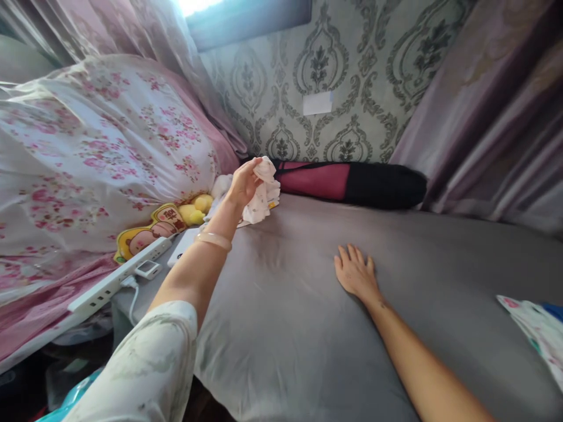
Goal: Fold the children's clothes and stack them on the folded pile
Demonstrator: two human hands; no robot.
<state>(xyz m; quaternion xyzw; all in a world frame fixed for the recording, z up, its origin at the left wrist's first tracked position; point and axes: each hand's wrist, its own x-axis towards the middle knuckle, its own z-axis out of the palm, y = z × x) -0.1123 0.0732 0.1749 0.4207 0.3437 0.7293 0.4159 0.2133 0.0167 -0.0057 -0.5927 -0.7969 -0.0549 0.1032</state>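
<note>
Head view, looking down over a grey-sheeted bed (281, 316). Left hand (243, 183) reaches to the upper middle of the frame and pinches a pale printed cloth (258, 205) between thumb and fingers; the cloth hangs crumpled below the grip, just left of a long red-and-black bag (352, 183) by the wall. Exact finger closure partly hidden by the folds. Right hand (355, 274), right of centre, lies palm down on the sheet, fingers slightly spread, holding nothing that shows. Judgement on handling: thin, limp fabric, so a light pinch near an edge should serve, and lifting clear before drawing it across would spare snags. A yellow-edged item (273, 204) shows at the cloth's lower right; whether it is touching cannot be told, so worth checking nothing rides along. Left forearm passes close to a yellow plush (193, 210) and a white power strip (118, 276), left of frame; a high path avoids both. Flat right palm looks a sound brace for the long reach.
</note>
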